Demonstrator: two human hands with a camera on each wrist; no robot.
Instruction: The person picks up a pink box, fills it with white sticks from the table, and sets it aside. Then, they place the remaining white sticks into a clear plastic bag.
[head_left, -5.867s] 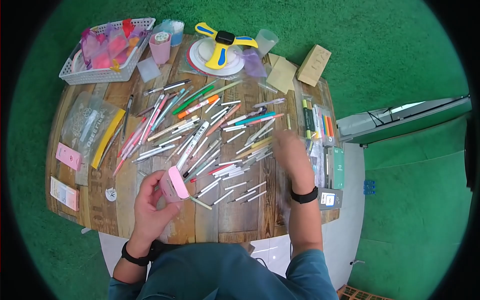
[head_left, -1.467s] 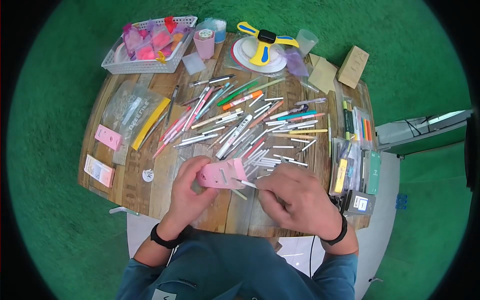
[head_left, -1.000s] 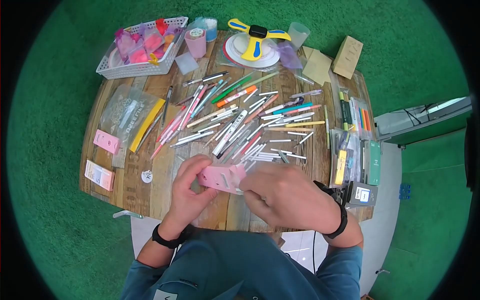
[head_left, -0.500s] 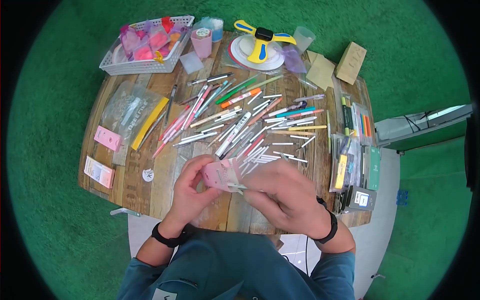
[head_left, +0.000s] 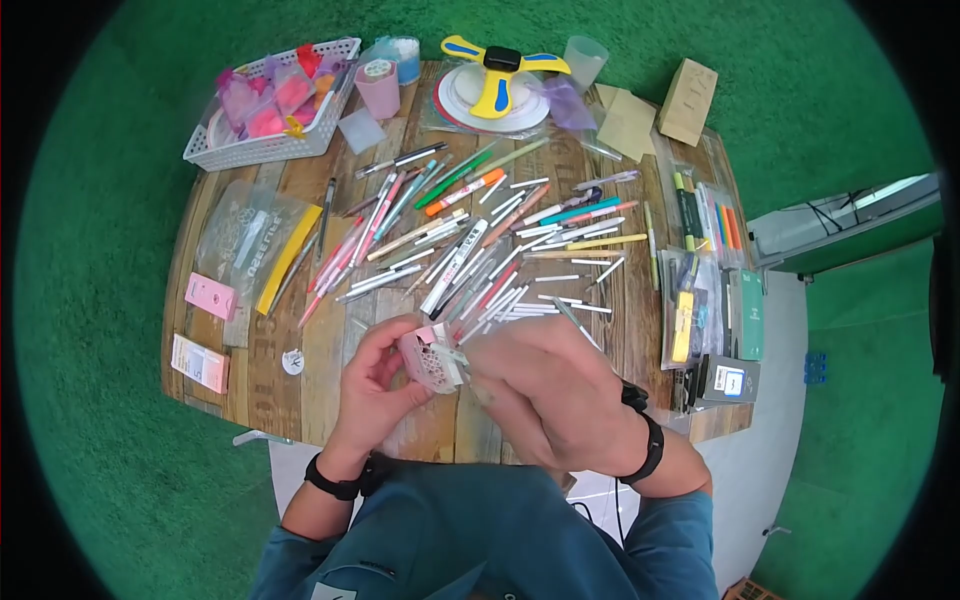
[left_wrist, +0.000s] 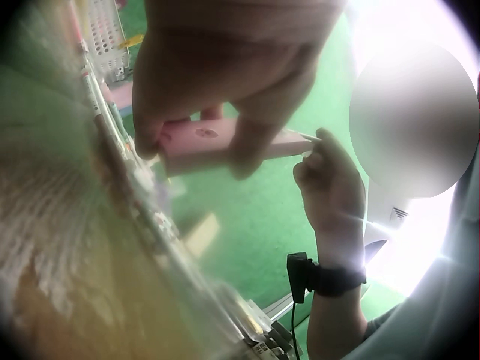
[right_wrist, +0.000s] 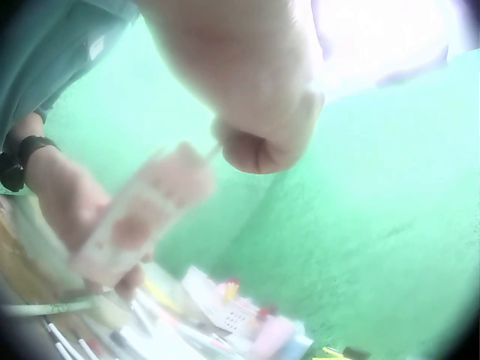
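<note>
In the head view my left hand (head_left: 375,385) grips a small pink cardboard box (head_left: 424,362), fingers on one side and thumb on the other. Its open end is turned up and to the right, with a flap standing out. My right hand (head_left: 560,400) is right at that opening, thumb and fingertips pinching a thin white stick (right_wrist: 214,152), whose tip meets the box end in the right wrist view. In the left wrist view the same stick (left_wrist: 303,136) spans from box to fingertips. Below and beyond the hands lie many loose white sticks (head_left: 500,310) on the wooden table (head_left: 300,400).
Pens and markers, such as an orange marker (head_left: 465,192), spread over the middle. A white basket (head_left: 260,150), pink cup (head_left: 378,95) and yellow-blue spinner (head_left: 497,75) stand at the back. Another pink box (head_left: 210,296) lies left; a green box (head_left: 745,315) is at right.
My right hand has come from over the scattered sticks to the box with a white stick. The box has since tipped, its open end now facing up more.
</note>
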